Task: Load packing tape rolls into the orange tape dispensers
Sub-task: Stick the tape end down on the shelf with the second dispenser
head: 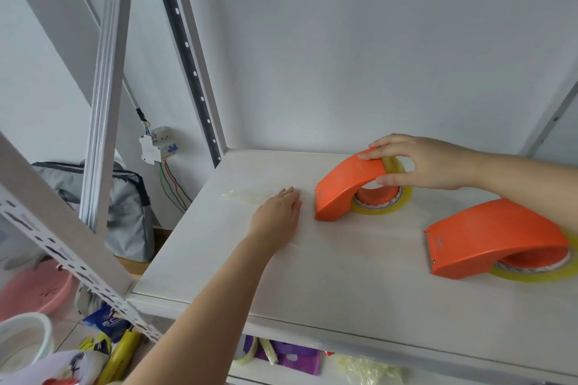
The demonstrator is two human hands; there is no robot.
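Observation:
Two orange tape dispensers lie on a white shelf board [312, 275]. The far dispenser [347, 186] has a yellowish clear tape roll [386, 208] seated on its hub. My right hand [419, 162] grips this dispenser at its rear top, fingers over the shell and the thumb at the roll's core. The near dispenser [491, 237] at the right edge also carries a tape roll [538, 273], partly cut off by the frame. My left hand [276, 219] rests flat on the board, fingers apart, just left of the far dispenser. A crumpled strip of clear tape [247, 195] lies by its fingertips.
A perforated metal shelf upright [187, 50] stands at the back left corner and another post [65, 228] at the front left. A grey bag [125, 209], a pink basin [34, 291] and clutter lie on the floor. The lower shelf holds purple bags [294, 359].

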